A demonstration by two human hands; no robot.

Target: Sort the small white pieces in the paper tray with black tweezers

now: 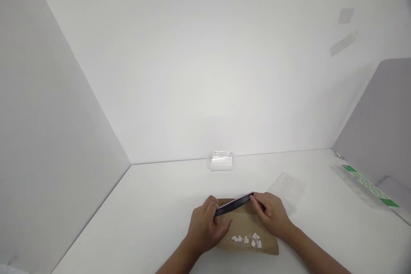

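Brown card (257,244) under both hands: left hand (205,224) and right hand (272,214) pinch the dark bar (234,204) by its ends. Best keep it level, clear of the white bits (247,239).

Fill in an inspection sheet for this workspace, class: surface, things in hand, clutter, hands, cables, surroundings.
Surface: white table, brown cardboard sheet lying under the hands.
Things in hand: dark flat slab, tilted, held at both ends; small white pieces on the cardboard.
Clutter: clear plastic box at the back edge; clear bag; green-printed strip at right.
Hands: left hand and right hand both grip the slab.
Cables: nothing seen.
Surroundings: white walls, grey divider at right.
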